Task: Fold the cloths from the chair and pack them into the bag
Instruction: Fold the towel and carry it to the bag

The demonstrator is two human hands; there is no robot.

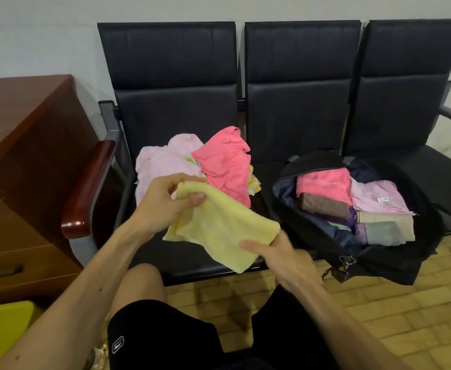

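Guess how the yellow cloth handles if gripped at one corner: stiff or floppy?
Likely floppy: the yellow cloth sags and creases between the left hand and right hand. Probably light: finger pinches at its edges carry it. Its fuzzy, towel-like surface suggests it won't slip easily.

The right grip is smeared by blur; its fingers are concealed under the yellow cloth, and only the thumb is seen. The lower cloths of the pile are covered by the coral cloth and the pale pink cloth; just a striped edge is exposed. Deeper contents of the bag are masked by the folded cloths on top. The white label is too small to be read, as is the shorts logo. The cabinet is cut by the left edge, the bench by the right.
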